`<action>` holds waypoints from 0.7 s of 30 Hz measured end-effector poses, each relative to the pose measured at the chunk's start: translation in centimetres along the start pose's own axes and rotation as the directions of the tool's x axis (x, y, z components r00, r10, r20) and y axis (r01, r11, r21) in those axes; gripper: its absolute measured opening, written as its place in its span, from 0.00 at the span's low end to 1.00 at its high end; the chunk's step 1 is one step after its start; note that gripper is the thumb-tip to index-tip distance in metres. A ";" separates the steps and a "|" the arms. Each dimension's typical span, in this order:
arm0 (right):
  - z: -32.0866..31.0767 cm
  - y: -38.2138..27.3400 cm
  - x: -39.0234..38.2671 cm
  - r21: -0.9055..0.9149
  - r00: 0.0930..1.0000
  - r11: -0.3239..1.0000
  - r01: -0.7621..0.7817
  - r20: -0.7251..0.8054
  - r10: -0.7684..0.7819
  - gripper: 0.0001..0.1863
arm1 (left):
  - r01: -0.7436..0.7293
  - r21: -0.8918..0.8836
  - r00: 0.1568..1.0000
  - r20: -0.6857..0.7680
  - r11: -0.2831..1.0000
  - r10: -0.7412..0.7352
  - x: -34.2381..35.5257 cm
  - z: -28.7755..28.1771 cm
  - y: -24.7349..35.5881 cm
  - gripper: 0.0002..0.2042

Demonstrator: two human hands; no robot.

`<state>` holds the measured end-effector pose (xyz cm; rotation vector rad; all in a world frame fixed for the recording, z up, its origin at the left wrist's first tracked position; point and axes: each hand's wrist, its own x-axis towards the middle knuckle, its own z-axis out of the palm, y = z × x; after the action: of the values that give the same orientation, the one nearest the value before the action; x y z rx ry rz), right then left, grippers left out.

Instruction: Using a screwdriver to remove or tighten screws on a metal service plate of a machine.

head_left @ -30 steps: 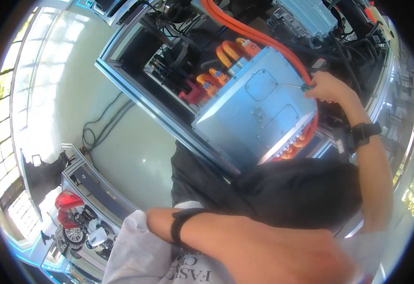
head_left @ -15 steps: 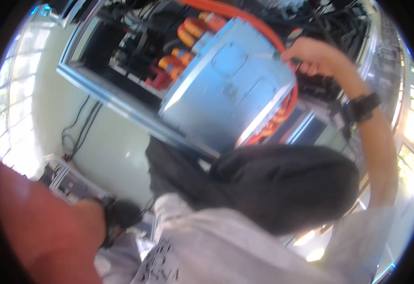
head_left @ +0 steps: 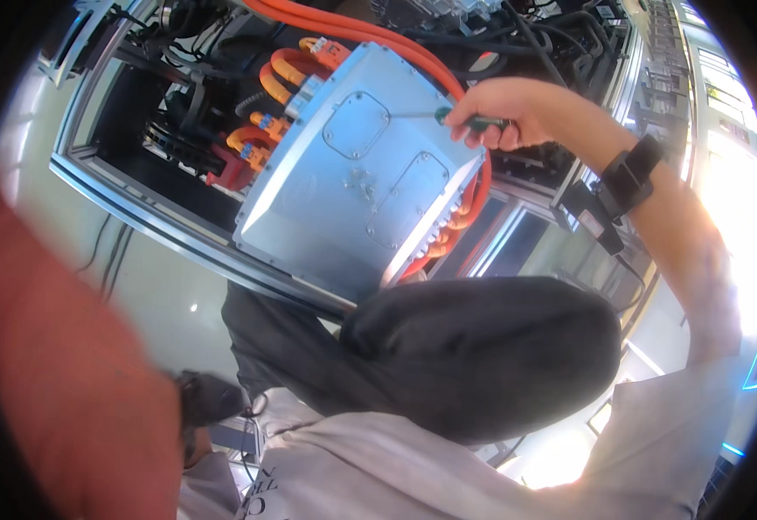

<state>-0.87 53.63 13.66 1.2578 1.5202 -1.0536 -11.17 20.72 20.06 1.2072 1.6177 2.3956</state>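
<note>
R hand (head_left: 504,113) is clenched around a green-handled screwdriver (head_left: 474,124), shaft laid toward the top-R edge of a grey metal housing (head_left: 357,186). Housing is seated tilted in an open alu frame (head_left: 145,217), w/ orange cables (head_left: 352,30) run beside it. Black wristband (head_left: 630,173) is worn. L arm (head_left: 67,390) is seen blurred at lower L; fingers' state can't be told.

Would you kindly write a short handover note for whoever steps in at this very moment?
Right hand: closed on a green-handled screwdriver, its tip at the upper edge of the grey metal box.
Left hand: not visible; only a blurred forearm at the left of the picture.
Box sits tilted in the frame, orange cables plugged in.
Done: lid still on; screw count unclear.
Left: probably the edge screws.
</note>
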 end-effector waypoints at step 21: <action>3.3 -4.2 -0.2 -0.404 0.940 0.849 -0.341 -0.169 0.297 0.10 | -0.341 -0.869 -0.321 0.467 -0.359 -0.824 -8.5 20.5 -23.2 0.17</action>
<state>-4.67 49.87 13.35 1.2028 1.4495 -0.4107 -2.06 44.24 0.21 -1.6387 -0.1982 1.6006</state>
